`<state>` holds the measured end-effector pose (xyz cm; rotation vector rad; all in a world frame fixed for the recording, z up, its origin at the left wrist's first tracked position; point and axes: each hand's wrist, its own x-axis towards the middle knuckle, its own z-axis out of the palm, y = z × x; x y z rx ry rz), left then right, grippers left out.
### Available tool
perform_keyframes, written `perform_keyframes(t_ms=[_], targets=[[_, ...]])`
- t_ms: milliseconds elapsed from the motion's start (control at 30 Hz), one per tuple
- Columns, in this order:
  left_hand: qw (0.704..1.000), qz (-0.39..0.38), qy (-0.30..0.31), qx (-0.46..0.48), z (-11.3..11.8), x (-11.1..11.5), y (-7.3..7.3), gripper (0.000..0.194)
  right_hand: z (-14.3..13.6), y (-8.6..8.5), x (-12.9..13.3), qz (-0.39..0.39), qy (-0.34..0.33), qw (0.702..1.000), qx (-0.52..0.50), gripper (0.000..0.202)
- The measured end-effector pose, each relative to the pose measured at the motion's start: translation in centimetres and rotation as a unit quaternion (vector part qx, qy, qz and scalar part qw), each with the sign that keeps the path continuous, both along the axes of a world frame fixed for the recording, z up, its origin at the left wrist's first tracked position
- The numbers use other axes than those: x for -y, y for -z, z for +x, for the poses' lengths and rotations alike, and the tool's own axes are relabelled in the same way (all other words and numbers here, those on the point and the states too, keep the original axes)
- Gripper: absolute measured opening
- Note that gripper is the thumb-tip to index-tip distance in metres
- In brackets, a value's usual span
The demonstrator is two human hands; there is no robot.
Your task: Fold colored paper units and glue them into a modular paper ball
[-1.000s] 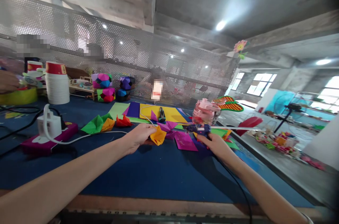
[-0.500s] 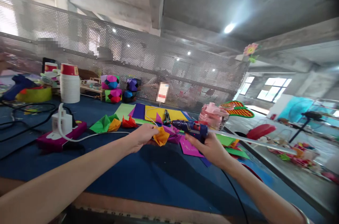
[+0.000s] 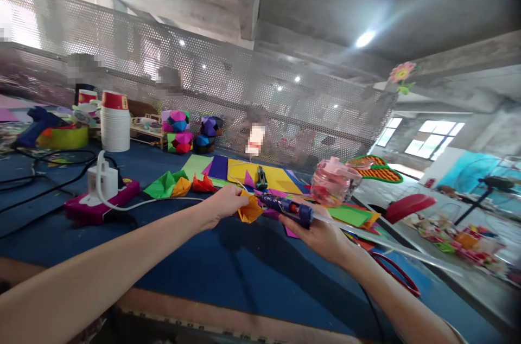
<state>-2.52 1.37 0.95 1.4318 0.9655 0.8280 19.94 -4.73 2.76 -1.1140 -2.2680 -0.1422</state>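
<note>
Left hand [image 3: 228, 204]: We had thumb and fingers nearly closed, pinching the left side of the orange piece [image 3: 249, 210].
Right hand [image 3: 315, 233]: We had it curled round the gun [image 3: 303, 214]; the trigger was hidden, so we could not tell whether it was pressed.
Nozzle [image 3: 265, 200]: It pointed leftward at the orange piece's upper right side; whether they touched, we could not tell.
Orange piece: It was between the two hands, over the table [image 3: 183, 290]. We judged it best to pinch well away from the nozzle, which was probably hot, keep the folds uncrushed and squeeze out only a small dab.
Stick [image 3: 366, 235]: It jutted far from the gun's back toward the table's right edge; a small turn of the wrist would, we thought, swing its tail widely.
Jar [image 3: 331, 181]: It stood just beyond the stick, leaving us little room that way.
White cable [image 3: 163, 199]: It ran from the power strip [image 3: 81, 208] behind the left hand, where we thought a backward reach might snag it.
Front edge [image 3: 195, 314]: Our widest room lay between it and the hands.
</note>
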Motion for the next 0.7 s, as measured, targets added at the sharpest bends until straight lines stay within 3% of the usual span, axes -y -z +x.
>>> perform_keyframes(t_ms=[300,700], targets=[[1.000,0.016,0.020,0.001,0.01,-0.02,0.26,0.018,0.56,0.72,0.26,0.021,0.025,0.999,0.032,0.022],[0.999,0.034,0.026,-0.010,-0.01,0.07,0.12,0.018,0.66,1.00,0.46,-0.017,0.021,0.999,0.021,0.018]])
